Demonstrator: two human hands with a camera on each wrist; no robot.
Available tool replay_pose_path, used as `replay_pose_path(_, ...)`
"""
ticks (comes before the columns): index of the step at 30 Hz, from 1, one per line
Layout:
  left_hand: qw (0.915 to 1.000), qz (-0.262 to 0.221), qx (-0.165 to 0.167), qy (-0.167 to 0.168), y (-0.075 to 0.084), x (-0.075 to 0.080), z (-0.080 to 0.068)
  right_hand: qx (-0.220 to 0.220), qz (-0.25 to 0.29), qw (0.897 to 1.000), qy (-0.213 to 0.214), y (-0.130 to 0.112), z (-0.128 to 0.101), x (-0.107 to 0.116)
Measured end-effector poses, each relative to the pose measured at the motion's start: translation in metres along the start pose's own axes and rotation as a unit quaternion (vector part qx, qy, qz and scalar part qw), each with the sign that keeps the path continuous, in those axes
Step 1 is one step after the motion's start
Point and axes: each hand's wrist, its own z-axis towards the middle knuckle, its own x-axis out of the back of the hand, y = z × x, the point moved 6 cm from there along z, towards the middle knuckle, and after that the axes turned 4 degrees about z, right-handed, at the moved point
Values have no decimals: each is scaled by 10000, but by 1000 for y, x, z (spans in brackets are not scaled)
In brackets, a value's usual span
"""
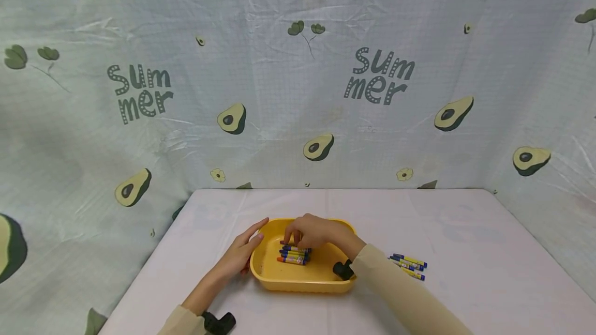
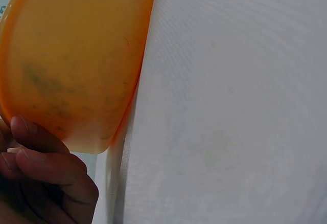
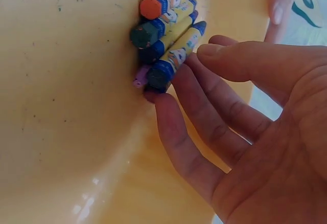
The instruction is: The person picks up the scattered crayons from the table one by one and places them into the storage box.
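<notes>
Reaching down into a yellow tray [image 1: 304, 287] with the right hand [image 1: 313, 230], with bent fingers touching a small stack of crayons [image 1: 294, 254]; cannot tell a pinch from a mere touch. Holding the left end of the tray with the left hand [image 1: 237, 255], with the thumb at the rim and bent fingers against the outer wall. Laid roughly parallel on the tray floor, a little left of its middle: orange, green and dark blue crayons in yellow-and-blue wrappers, partly piled up. Across the floor, scattered dark specks [image 3: 53, 100]. Right of the tray, well apart on the white table [image 1: 465, 231], a second bunch of crayons [image 1: 411, 260], partly hidden by the right sleeve [image 1: 405, 293]. Behind the table, a pale cloth [image 1: 261, 66] printed with avocados and "summer".
</notes>
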Motion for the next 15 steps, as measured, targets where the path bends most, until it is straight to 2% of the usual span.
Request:
replay_pose_path(9,10000,-17,2,0,-2,3,-3,-60,23,10000,18,-10,-7,9)
replay_pose_path(15,10000,-46,-36,-46,-3,3,-4,58,71,9998,158,-13,-19,15)
